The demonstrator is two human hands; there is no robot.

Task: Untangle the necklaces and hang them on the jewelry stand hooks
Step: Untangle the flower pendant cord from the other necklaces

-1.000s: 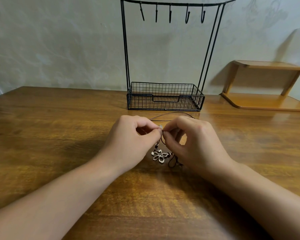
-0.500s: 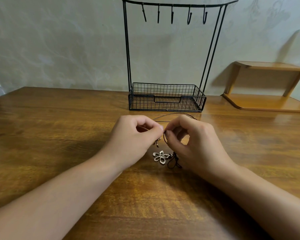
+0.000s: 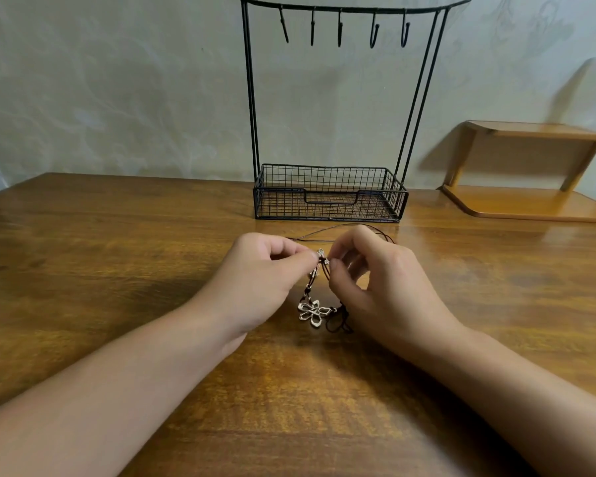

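A: Hands?
B: Left hand and right hand meet mid-table, fingertips curled together, each pinching the tangled necklaces at a small silver bit.

A: Rest of the tangle?
B: Flower pendant lies flat on the wood between the wrists; dark cord loops off toward the far edge.

A: Stand?
B: Jewelry stand, upright at the far edge. Hooks bare. Wooden shelf at the far right corner.

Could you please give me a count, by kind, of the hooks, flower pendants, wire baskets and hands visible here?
Hooks on the stand bar: 5
Flower pendant: 1
Wire basket: 1
Hands, left hand and right hand: 2
Total: 9
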